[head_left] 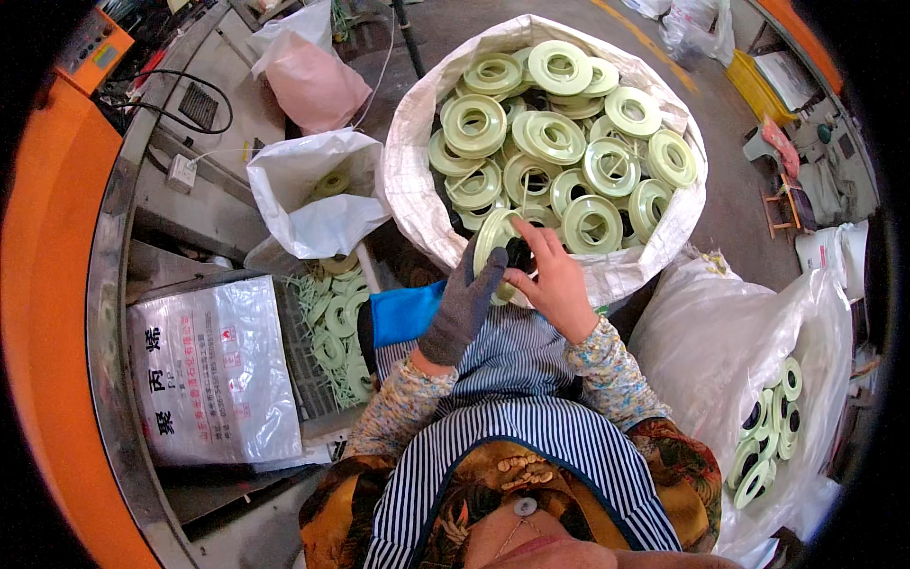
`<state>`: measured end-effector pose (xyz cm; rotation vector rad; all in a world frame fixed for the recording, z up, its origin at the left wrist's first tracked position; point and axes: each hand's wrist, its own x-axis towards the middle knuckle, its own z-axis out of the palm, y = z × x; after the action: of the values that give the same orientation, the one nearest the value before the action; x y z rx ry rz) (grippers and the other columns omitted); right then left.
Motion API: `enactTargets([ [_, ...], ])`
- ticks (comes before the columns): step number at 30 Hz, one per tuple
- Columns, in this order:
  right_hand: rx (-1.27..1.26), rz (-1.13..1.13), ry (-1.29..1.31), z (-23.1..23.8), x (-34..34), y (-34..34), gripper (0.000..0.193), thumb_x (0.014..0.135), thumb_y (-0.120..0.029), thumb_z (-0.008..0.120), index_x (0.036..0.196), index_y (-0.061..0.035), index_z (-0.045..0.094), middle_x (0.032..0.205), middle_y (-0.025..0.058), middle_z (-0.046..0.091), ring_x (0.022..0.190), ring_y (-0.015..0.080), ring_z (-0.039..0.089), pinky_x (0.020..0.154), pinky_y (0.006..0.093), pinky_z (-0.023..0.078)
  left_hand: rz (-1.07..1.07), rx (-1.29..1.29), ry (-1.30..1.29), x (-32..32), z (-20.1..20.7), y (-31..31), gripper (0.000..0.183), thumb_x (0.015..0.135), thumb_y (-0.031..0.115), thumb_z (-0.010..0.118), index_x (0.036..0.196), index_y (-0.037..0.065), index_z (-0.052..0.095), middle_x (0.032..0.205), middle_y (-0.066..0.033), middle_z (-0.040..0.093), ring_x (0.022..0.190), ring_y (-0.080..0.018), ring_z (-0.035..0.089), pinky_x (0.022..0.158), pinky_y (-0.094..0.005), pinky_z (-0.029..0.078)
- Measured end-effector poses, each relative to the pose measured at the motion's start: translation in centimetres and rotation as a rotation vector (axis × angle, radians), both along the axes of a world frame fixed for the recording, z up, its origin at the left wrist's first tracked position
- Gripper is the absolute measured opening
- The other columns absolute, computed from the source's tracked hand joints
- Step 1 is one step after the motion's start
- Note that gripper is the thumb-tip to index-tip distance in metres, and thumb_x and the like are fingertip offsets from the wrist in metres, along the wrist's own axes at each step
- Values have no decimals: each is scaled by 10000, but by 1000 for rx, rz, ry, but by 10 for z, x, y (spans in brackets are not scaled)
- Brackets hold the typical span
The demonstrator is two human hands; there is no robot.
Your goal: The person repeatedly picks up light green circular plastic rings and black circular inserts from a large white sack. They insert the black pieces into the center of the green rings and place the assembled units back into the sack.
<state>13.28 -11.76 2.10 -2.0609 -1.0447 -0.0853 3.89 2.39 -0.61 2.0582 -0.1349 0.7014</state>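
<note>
- Flat sack [218, 370] lying far left.
- Bin [369, 269] beside it holding pale green rings.
- Left hand [463, 305], gloved, gripping the ring [495, 234].
- Ring standing tilted between both hands, overlapping big sack's [415, 180] near rim in view.
- Right hand [556, 284], bare, curling narrow near ring's black part [518, 254]; can't tell grip.
- Bag [706, 327] holding more, far right.

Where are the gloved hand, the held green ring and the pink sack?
Gloved left hand [458, 308], head view: back of hand.
Held green ring [494, 230], head view: upper part.
Pink sack [316, 87], head view: bulging side.
</note>
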Motion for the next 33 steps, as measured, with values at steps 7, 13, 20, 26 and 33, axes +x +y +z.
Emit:
enactTargets([
  [7, 657, 78, 1029, -26, 8, -15, 401, 998, -168, 431, 1370, -23, 405, 1246, 101, 547, 1067, 163, 576, 870, 283, 488, 124, -95, 112, 2, -20, -12, 556, 984, 301, 433, 1431, -12, 326, 1466, -223, 338, 1375, -386, 291, 1144, -424, 210],
  [13, 762, 73, 1408, -29, 15, -38, 394, 1018, -254, 425, 1362, -66, 450, 1294, 76, 537, 1156, 184, 546, 950, 360, 486, 34, 123, 61, 13, 1, -16, 546, 915, 215, 552, 1363, -41, 373, 1390, -272, 385, 1296, -424, 373, 1086, -471, 311],
  [20, 1597, 730, 1302, 33, 78, -121, 468, 977, -244, 476, 1403, -74, 386, 1390, 149, 464, 976, 204, 590, 755, 366, 537, 436, -316, 191, 21, -57, 66, 434, 933, 151, 565, 1317, -26, 464, 1308, -221, 506, 1202, -325, 501, 1037, -394, 381],
  [26, 228, 295, 1215, -75, 102, 53, 286, 930, -153, 550, 1178, -11, 568, 1090, 128, 641, 826, 214, 646, 722, 324, 544, 489, -233, 119, 84, -45, 105, 430, 930, 151, 569, 1310, -25, 474, 1266, -217, 536, 1172, -330, 515, 999, -394, 404],
  [33, -156, -46, 405, -210, 87, 190, 268, 787, -207, 624, 941, 7, 673, 871, 253, 654, 816, 434, 620, 716, 483, 500, 338, 713, 223, 185, -44, 131, 588, 821, 223, 624, 1367, 102, 441, 1274, -151, 531, 1264, -376, 426, 1067, -442, 332],
])
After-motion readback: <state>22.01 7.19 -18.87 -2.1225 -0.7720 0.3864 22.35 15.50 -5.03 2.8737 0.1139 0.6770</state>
